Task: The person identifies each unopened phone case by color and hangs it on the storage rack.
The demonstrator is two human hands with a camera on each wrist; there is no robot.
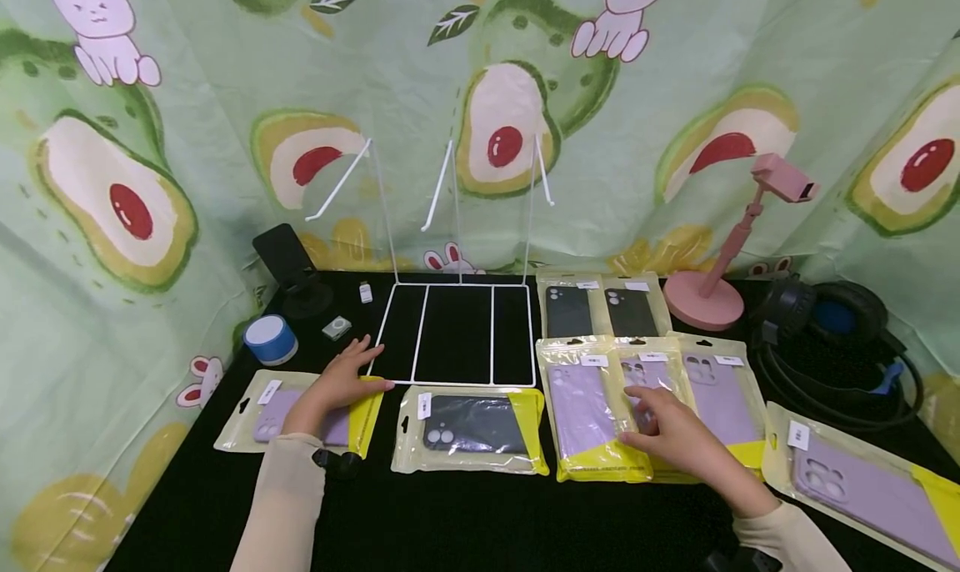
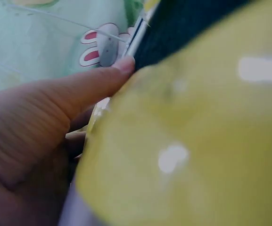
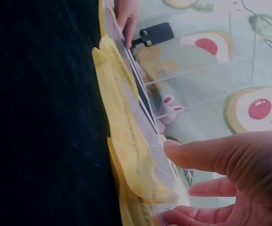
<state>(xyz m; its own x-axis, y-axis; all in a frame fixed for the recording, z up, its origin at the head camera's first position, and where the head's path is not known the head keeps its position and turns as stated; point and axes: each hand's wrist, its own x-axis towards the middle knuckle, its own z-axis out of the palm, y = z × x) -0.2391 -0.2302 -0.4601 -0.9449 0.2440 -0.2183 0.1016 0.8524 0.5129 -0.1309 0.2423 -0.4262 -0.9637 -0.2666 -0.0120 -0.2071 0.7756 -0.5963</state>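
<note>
My left hand reaches over a bagged lavender phone case to the front left corner of a white wire display rack. Its thumb lies straight along the front bar, and the other fingertips are right at the side bar. The left wrist view shows that thumb beside the yellow end of the bag. Thumb and fingers apart, my right hand hovers over bagged lavender cases on the right. In the right wrist view, nothing shows between its fingers.
A bagged black case lies before the rack, more black ones behind the lavender ones. At left stand a blue-and-white round device and a black phone stand. A pink stand, headphones and another lavender case are at right.
</note>
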